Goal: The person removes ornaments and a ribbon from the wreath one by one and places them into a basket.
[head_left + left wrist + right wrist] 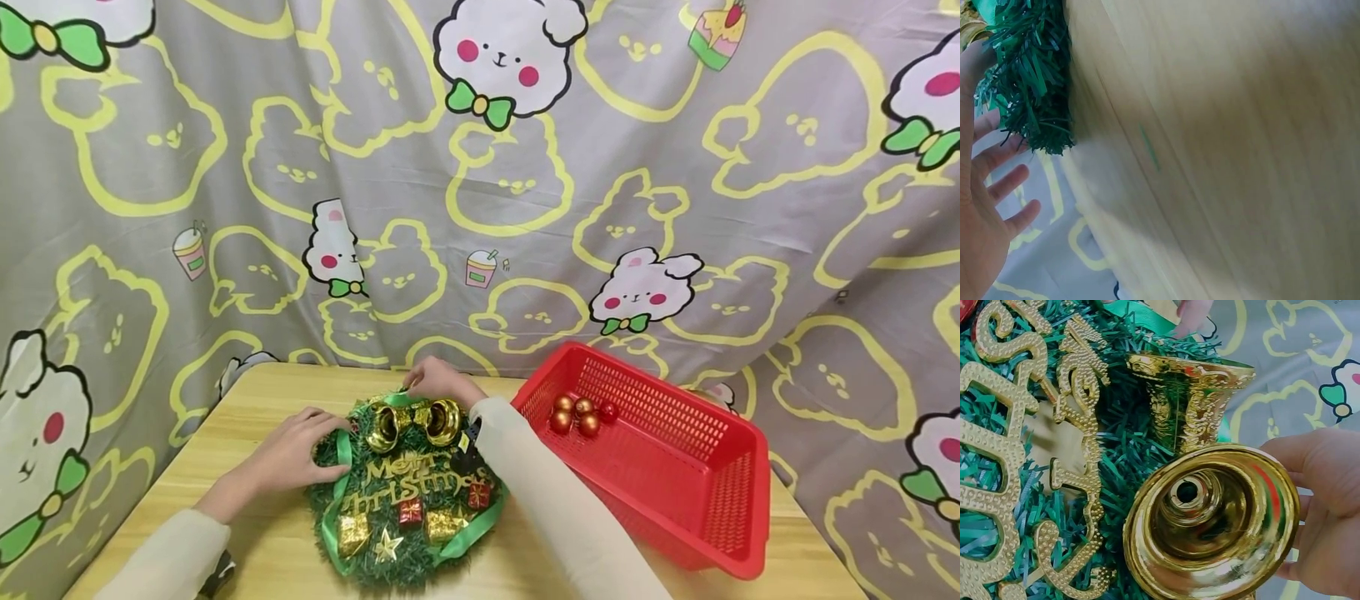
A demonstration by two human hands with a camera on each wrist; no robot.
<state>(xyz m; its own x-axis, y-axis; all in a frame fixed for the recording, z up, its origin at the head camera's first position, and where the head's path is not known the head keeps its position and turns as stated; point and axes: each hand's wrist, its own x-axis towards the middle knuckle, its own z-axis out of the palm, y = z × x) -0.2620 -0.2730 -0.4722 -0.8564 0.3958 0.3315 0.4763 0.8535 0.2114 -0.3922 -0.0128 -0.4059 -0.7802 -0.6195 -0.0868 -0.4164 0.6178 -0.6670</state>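
A green tinsel Christmas wreath (408, 550) lies on the table, trimmed with gold lettering (1079, 425), a green ribbon (472, 533), small wrapped gift ornaments and a star (387, 546). Two gold bells (1210, 519) sit at its far side. My left hand (303, 446) touches the wreath's left edge, fingers spread and loosely bent around the tinsel (1035, 81). Behind the bells, my right hand (438, 379) grips the far rim of the wreath near the ribbon; its fingertips are partly hidden. In the right wrist view the hand (1329, 506) is partly covered by a bell.
A red plastic basket (660, 533) stands to the right, holding several gold baubles (588, 424) and a red one (608, 411). A patterned curtain (405, 192) hangs behind the wooden table (277, 379). One green tinsel strand (1149, 148) lies on the wood.
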